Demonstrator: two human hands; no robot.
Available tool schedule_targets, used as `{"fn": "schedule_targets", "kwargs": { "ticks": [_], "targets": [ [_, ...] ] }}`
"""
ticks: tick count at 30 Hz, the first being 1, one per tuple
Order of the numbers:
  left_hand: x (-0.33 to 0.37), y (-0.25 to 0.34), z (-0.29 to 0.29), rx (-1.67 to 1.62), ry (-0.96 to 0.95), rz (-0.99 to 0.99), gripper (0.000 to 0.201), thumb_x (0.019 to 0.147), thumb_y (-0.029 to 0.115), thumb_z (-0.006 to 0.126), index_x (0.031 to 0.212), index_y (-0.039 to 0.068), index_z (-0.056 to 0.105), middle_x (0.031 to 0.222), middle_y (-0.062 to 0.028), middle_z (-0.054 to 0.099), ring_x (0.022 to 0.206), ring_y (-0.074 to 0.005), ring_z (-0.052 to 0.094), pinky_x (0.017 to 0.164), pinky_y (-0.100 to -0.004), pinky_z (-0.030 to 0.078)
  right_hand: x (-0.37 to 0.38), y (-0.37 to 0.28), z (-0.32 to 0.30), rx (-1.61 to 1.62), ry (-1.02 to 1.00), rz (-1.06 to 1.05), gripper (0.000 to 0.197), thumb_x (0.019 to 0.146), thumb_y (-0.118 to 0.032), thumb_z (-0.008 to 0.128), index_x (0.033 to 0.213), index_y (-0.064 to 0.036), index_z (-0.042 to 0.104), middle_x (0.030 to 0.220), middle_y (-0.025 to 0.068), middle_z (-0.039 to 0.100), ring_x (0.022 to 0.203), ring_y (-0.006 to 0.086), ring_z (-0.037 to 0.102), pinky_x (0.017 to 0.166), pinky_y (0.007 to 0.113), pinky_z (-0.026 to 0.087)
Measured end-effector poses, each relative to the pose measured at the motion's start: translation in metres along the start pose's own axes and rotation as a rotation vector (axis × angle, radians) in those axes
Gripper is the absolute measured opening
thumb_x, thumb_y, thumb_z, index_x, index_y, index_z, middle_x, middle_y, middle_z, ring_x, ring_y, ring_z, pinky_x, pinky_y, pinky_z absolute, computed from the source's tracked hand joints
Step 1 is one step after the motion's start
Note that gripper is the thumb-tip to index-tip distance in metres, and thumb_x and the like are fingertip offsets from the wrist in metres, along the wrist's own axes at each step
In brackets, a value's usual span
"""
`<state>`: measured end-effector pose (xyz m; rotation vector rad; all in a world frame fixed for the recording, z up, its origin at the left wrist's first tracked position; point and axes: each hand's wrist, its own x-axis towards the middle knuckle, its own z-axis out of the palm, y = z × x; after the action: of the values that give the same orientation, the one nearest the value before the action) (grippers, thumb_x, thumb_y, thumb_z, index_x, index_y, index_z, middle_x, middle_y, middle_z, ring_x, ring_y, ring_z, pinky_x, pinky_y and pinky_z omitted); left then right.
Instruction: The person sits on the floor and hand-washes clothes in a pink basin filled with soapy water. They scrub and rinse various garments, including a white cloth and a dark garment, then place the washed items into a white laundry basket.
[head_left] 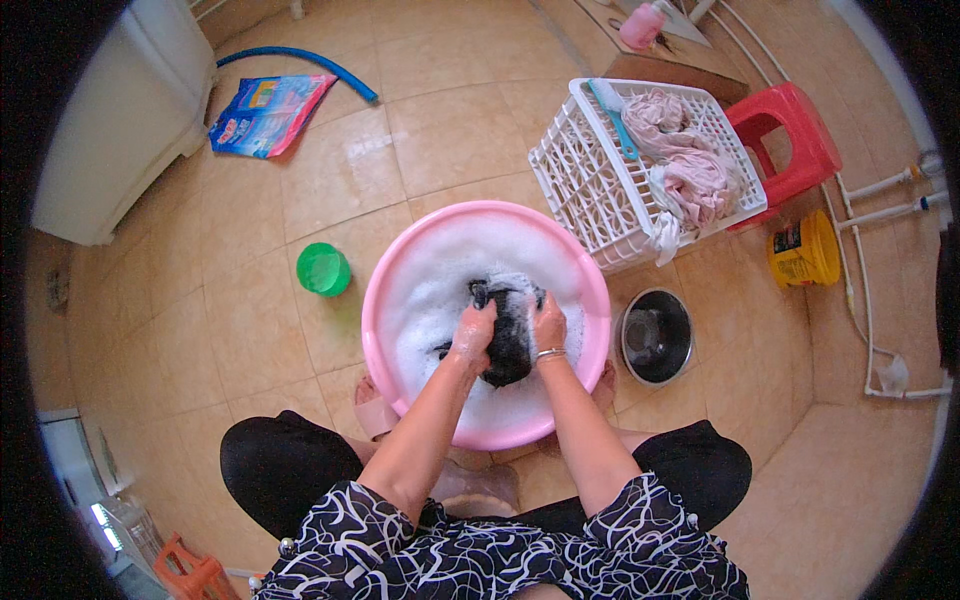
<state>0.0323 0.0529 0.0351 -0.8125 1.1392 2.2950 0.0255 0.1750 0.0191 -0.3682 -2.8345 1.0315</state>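
A round pink basin [376,300] full of white suds [425,270] stands on the floor in front of me. Over the suds, both hands grip a wet black cloth [511,345], perhaps a garment; its exact kind does not show. My left hand [474,332] is closed around a bunched part of it. On the other side my right hand [547,322], with a bracelet [551,352] at the wrist, closes on its foamy edge. The cloth hangs between the hands, its lower part down against the foam. A smaller dark bit shows in the suds beside my left wrist.
Right of the basin are a metal bowl [656,337] and an upturned-looking white basket [590,165] bearing pinkish cloths [690,165] and a blue brush [614,120]. Beyond are a red stool [800,130] and yellow bucket [805,250]. To the left: a green cup [323,270], a detergent bag [268,115].
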Motion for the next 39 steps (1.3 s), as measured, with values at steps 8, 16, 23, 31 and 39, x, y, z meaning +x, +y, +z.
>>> {"fn": "schedule_targets", "kwargs": {
  "ticks": [8,16,23,31,39],
  "targets": [
    [0.001,-0.025,-0.029,1.312,-0.009,0.120,0.045,0.065,0.024,0.066,0.095,-0.006,0.050,0.089,-0.0184,0.058,0.083,-0.0255,0.055,0.077,-0.0337,0.043,0.001,0.017,-0.022,-0.188,-0.226,0.269,0.066,0.072,-0.052,0.050,0.108,0.0033,0.045,0.109,0.0248,0.048,0.102,0.0377,0.047,0.088,0.043,0.035],
    [0.003,-0.016,-0.035,0.009,-0.030,-0.313,0.043,0.078,0.036,0.057,0.105,0.003,0.051,0.099,-0.0093,0.056,0.087,-0.0226,0.054,0.079,-0.0393,0.041,-0.017,-0.005,0.004,0.206,-0.551,0.207,0.057,0.065,-0.039,0.064,0.106,-0.0016,0.050,0.097,0.0196,0.057,0.091,0.0326,0.054,0.082,0.036,0.041],
    [-0.006,0.016,-0.049,-0.271,0.004,-0.221,0.029,0.083,0.030,0.045,0.095,0.006,0.057,0.089,-0.0091,0.059,0.080,-0.0223,0.056,0.077,-0.0391,0.044,-0.059,-0.093,-0.013,0.296,-0.691,-0.174,0.043,0.070,-0.043,0.056,0.098,-0.0104,0.056,0.086,0.0214,0.058,0.083,0.0353,0.055,0.075,0.040,0.044],
    [-0.014,0.032,-0.010,-0.284,-0.029,-0.271,0.027,0.083,0.023,0.042,0.090,0.001,0.057,0.081,-0.0098,0.060,0.071,-0.0216,0.057,0.067,-0.0377,0.047,-0.016,-0.035,-0.012,-0.202,-0.229,0.242,0.034,0.071,-0.025,0.048,0.090,0.0014,0.056,0.090,0.0259,0.056,0.083,0.0386,0.055,0.076,0.043,0.044],
    [0.002,0.029,-0.026,0.223,0.209,-0.137,0.055,0.080,0.039,0.048,0.120,0.003,0.038,0.124,-0.0130,0.039,0.112,-0.0250,0.035,0.093,-0.0413,0.025,0.005,0.010,-0.022,-0.270,-0.309,0.315,0.048,0.074,-0.037,0.053,0.099,0.0029,0.048,0.101,0.0269,0.051,0.096,0.0377,0.050,0.084,0.042,0.039]
  ]
}}
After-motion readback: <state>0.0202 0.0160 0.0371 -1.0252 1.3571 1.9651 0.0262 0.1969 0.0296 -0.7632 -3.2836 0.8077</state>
